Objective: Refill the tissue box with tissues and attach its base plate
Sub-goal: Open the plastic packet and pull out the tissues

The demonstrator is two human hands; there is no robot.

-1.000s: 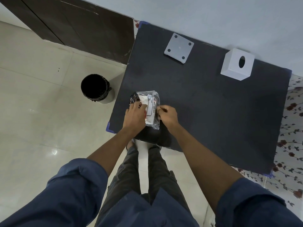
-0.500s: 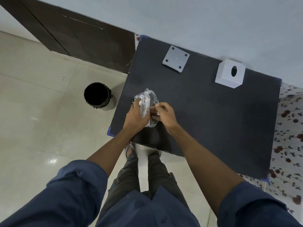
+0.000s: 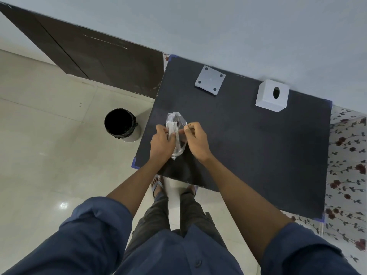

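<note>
Clear plastic wrapper (image 3: 177,124) around a white tissue pack (image 3: 175,129), held on edge just above the tabletop (image 3: 248,147) near its front-left corner. Left hand (image 3: 161,142) clamped around the pack's left side, thumb across the white stack. Right hand (image 3: 196,139) pinching a loose fold of the film between thumb and forefinger, the other fingers curled in.

Likely trouble from here: a hard tug tearing the film unevenly and ripping or scattering the top sheets; a slack grip on the left letting the stack slide out and drop over the near edge to the floor, close as it is to that corner. Stretching film rather than splitting is another risk, costing a second grab.

Further out: white tissue box (image 3: 272,95) near the back-right corner, oval slot facing up, open underside not visible. White base plate (image 3: 210,80) lying flat along the back edge, well apart from the box, four dark spots at its corners. Black bin (image 3: 120,124) on the floor beside the left edge.

Hard to make out: whether the wrapper is already torn open, any printing on it, and the pack's lower end behind the palms. Cannot tell whether the plate's spots are holes or pads.
</note>
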